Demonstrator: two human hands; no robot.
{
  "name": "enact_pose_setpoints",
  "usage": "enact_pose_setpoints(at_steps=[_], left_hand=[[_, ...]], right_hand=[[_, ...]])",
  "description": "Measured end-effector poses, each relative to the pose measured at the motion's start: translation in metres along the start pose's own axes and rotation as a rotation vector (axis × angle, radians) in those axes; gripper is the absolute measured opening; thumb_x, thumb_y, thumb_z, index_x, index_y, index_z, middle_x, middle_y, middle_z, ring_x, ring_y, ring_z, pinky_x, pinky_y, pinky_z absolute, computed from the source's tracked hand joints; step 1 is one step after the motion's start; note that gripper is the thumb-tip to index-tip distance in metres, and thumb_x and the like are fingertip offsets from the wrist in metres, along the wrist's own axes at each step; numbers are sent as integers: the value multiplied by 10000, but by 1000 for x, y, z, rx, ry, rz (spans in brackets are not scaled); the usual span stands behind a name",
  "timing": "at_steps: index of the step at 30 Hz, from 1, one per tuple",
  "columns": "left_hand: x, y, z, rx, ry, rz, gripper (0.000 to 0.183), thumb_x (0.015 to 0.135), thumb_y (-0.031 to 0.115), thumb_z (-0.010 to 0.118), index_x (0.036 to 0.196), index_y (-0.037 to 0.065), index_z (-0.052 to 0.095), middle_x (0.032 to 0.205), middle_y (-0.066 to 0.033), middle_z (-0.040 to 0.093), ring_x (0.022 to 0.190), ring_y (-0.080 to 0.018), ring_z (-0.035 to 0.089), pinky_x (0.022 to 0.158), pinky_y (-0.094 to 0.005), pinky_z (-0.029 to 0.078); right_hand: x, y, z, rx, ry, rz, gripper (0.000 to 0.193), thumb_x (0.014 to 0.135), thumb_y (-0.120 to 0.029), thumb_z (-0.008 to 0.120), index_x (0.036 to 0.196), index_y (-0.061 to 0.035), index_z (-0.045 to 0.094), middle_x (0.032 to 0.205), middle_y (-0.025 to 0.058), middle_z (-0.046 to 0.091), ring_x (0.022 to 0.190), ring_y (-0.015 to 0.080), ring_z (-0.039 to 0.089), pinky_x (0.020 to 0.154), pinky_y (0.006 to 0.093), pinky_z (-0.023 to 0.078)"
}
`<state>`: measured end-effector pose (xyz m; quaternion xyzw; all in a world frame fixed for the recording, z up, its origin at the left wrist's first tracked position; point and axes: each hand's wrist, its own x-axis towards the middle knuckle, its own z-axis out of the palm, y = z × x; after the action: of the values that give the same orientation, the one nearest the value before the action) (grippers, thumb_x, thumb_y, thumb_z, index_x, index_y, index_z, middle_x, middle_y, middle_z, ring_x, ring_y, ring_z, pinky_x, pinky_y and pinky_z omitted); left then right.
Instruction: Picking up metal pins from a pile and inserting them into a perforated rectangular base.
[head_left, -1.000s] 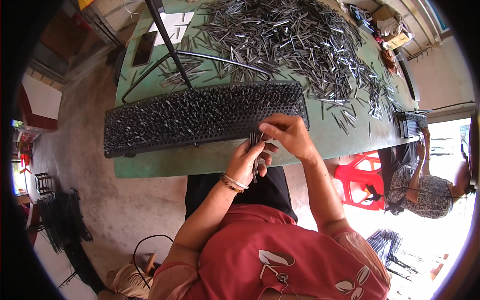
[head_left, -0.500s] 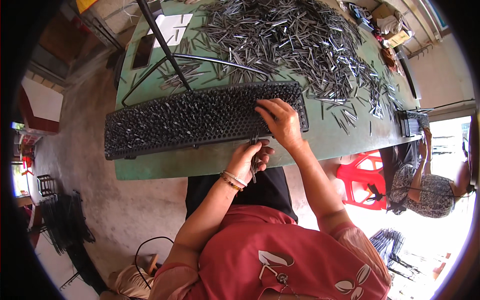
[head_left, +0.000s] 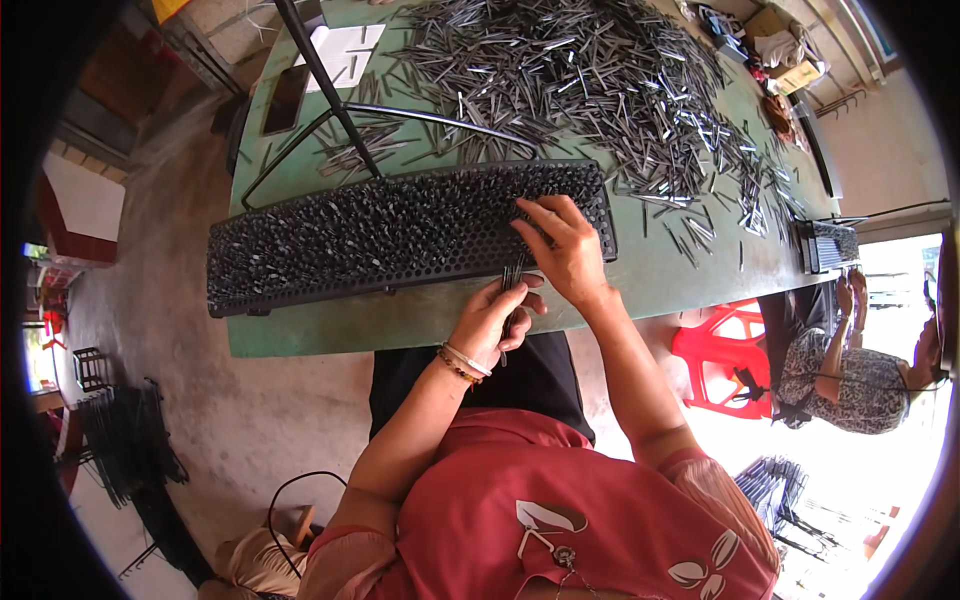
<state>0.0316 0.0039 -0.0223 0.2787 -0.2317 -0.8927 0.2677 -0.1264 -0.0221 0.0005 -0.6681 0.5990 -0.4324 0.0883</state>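
Note:
A long black rack full of round holes point(head_left: 440, 268) lies tilted along the table's near edge. Thin dark sticks point(head_left: 330, 235) fill most of its holes, while a strip along the near side and the right part shows bare holes. Just in front of the rack, my left hand point(head_left: 500, 318) is closed around a small bundle of thin dark sticks point(head_left: 512, 275), held upright. My right hand point(head_left: 568, 245) hovers over the rack's right part with thumb and fingertips brought together. Whatever those fingertips hold is too small to make out.
A large heap of dark sticks point(head_left: 570, 80) covers the far part of the green table point(head_left: 300, 340). A black metal frame point(head_left: 345, 125) rises behind the rack. White paper point(head_left: 345, 55) and a dark flat device point(head_left: 287, 100) lie far left. Another person point(head_left: 845, 375) works at right beside a red chair point(head_left: 715, 360).
My right hand has shifted only slightly over the rack. The bundle in my left hand has turned a little, and the rack has slid a touch to the left.

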Motion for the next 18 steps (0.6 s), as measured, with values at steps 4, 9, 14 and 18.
enact_pose_setpoints(at_steps=[4,9,14,18], left_hand=[[-2,1,2,-4,-2,64,250,961,216,482,1133,46,545,855,-73,578,526,-33,416,399,-161,289],[6,-2,4,5,-11,31,249,952,212,492,1130,47,548,857,-76,580,530,-37,416,402,-164,292],[11,-1,1,-35,58,-28,265,913,178,513,1112,9,557,866,-89,591,573,-52,441,429,-184,319],[13,-5,-6,-154,59,-112,263,893,126,496,1104,-18,560,888,-100,599,604,-77,468,470,-207,360]], right_hand=[[-1,-12,-22,267,-200,190,168,825,-127,696,941,-5,684,841,70,621,681,123,587,591,258,470],[-7,-3,-33,509,-227,454,179,836,-135,695,941,10,683,777,31,631,694,81,564,605,234,450],[16,-1,-32,263,32,243,135,843,-47,647,961,10,677,823,56,644,690,87,561,621,221,448],[21,5,-22,174,90,140,146,826,-30,651,963,13,673,852,80,651,698,116,588,620,233,461]])
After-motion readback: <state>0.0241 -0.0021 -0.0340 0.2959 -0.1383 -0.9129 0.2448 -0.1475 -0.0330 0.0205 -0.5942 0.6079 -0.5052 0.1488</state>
